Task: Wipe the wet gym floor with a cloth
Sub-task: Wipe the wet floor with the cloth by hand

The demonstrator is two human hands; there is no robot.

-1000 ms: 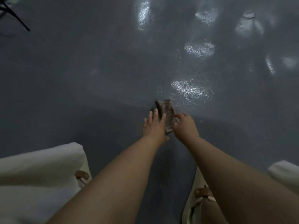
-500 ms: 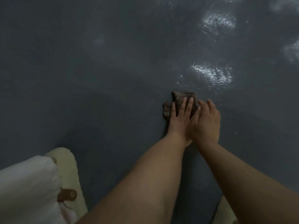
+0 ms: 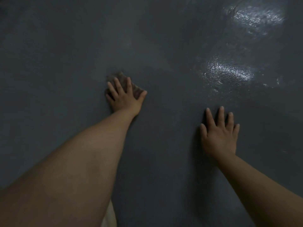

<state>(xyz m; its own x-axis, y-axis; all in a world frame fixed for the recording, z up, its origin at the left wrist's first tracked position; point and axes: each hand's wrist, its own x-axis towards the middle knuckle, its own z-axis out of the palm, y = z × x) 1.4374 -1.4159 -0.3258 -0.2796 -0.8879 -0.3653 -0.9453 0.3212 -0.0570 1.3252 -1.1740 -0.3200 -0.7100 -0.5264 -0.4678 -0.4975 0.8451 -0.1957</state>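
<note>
A small dark brownish cloth [image 3: 119, 77] lies on the dark grey gym floor [image 3: 68, 66] left of centre. My left hand [image 3: 124, 97] presses flat on it with fingers spread and straight, covering most of it. My right hand [image 3: 218, 135] rests flat on the bare floor to the right, fingers spread, apart from the cloth. Shiny wet patches [image 3: 227, 72] glisten on the floor ahead of my right hand, with another wet patch [image 3: 255, 17] at the top right.
A sliver of pale fabric [image 3: 110, 217] shows at the bottom edge under my left forearm. Dark floor surrounds both hands on all sides.
My right hand has left the cloth and moved right onto the bare floor. My left hand has slid the cloth leftward. The view has dropped closer to the floor.
</note>
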